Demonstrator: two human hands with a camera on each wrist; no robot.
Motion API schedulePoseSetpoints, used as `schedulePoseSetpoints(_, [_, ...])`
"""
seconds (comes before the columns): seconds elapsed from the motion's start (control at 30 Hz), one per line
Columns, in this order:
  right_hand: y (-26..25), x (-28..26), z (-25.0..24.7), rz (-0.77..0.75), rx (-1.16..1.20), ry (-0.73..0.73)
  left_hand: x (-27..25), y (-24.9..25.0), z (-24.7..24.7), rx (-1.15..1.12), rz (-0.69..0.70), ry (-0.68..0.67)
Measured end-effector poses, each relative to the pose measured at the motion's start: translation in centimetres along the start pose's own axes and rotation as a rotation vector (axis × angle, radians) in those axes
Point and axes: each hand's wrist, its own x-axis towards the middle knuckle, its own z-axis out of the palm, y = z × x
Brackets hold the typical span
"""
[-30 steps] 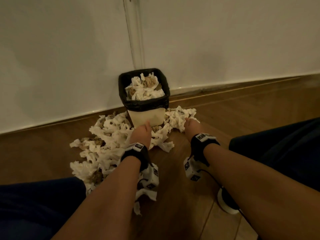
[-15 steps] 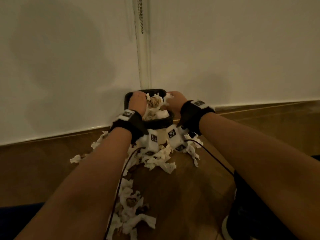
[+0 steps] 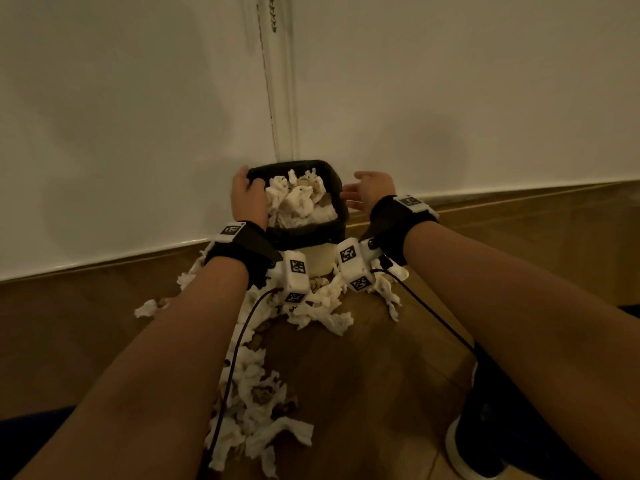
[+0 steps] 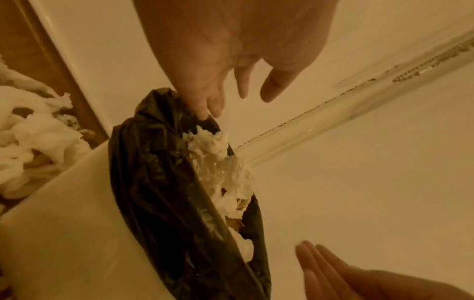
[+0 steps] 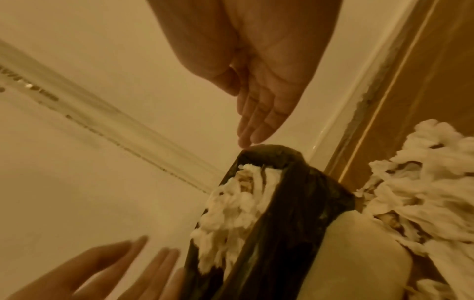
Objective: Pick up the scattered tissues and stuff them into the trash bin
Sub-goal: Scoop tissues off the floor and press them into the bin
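Note:
A small cream trash bin (image 3: 320, 259) with a black liner (image 3: 304, 230) stands on the floor against the wall, heaped with crumpled white tissues (image 3: 298, 200). My left hand (image 3: 247, 183) rests on the bin's left rim, empty, fingers loosely straight. In the left wrist view the left hand (image 4: 238, 101) touches the liner (image 4: 159, 182) at its far corner. My right hand (image 3: 356, 192) hovers just right of the bin, empty. In the right wrist view the right hand (image 5: 248, 134) has straight fingers, their tips near the liner's (image 5: 287, 203) corner. Scattered tissues (image 3: 256, 393) lie in front of the bin.
A white wall and baseboard (image 3: 104, 261) run behind the bin, with a bead chain (image 3: 273, 15) hanging above it. More tissues (image 3: 325, 306) lie at the bin's foot on the wooden floor. A shoe (image 3: 467, 448) stands at the lower right. Wrist-camera cables (image 3: 239, 348) trail below both arms.
A second ago both hands were down in the floor tissues. Half a second ago they pressed tissues into the bin. Now they have drawn apart to its sides, empty.

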Motion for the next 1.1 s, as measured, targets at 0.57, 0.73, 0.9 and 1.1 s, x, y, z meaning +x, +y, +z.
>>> schedulePoseSetpoints(0.57, [13.5, -0.3, -10.0, 0.131, -0.69, 0.186, -10.3, -10.4, 0.9, 0.814, 0.385, -0.447])
schedulePoseSetpoints(0.73, [16.2, -0.2, -8.1, 0.072, -0.932, 0.019, -11.8, -15.2, 0.3, 1.239, 0.242, -0.755])
schedulePoseSetpoints(0.9, [18.1, -0.1, -5.8, 0.065, -0.924, -0.039, -12.8, -18.6, -0.7, 1.384, 0.07, -0.914])
schedulePoseSetpoints(1.1, [18.9, -0.1, -4.4, 0.042, -0.992, -0.067, -12.9, -20.1, -1.3, 1.288, -0.03, -0.839])
